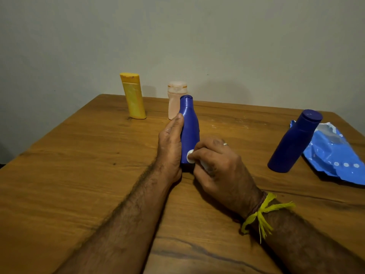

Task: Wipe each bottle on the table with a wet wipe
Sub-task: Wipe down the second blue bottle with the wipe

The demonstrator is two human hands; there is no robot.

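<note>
One bottle is being wiped now; the right hand (pixel 215 165) pinches a wet wipe (pixel 190 156) low on the blue bottle (pixel 189 131) mid-table; the left hand (pixel 170 147) presses flat against it; three other bottles wait, I guess: yellow bottle (pixel 133 95), peach bottle (pixel 174 101), dark blue bottle (pixel 294 141).

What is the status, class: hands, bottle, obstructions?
Left hand flat against the slim blue plastic bottle, steadying it upright. Right hand pinching a white wet wipe, on its lower side. Nothing obstructing.
</note>
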